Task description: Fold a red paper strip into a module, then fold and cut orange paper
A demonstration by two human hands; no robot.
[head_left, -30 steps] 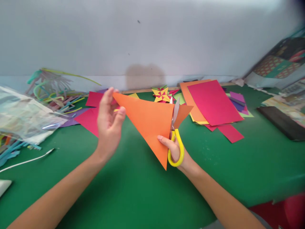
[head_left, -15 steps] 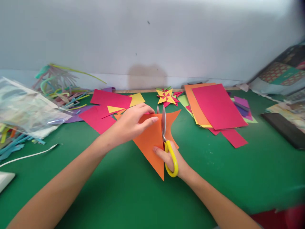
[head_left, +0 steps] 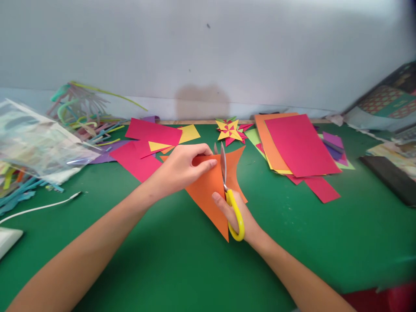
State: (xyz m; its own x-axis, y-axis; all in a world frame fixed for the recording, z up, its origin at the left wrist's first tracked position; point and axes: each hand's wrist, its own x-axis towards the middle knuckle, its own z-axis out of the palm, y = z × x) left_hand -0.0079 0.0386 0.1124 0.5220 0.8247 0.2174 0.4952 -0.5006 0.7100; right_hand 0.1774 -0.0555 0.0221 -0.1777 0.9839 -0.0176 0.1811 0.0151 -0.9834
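Note:
An orange sheet of paper is held up off the green table, with a cut running down from its top edge. My left hand pinches its upper part between thumb and fingers. Scissors with yellow handles are in my right hand, whose fingers are partly hidden behind the handles and paper. The blades point away from me, slightly apart, with the paper between them. To the right of the blades, a curved orange flap stands away from the main part.
Red and yellow paper pieces lie behind my left hand. A layered paper star sits near the wall. Stacked sheets and a black object are right; a plastic bag, pipe cleaners and a white cable are left.
My left thumb and fingers have drawn closer together on the paper. The lower tip of the orange sheet has shifted slightly right and up, and the view has shifted a little.

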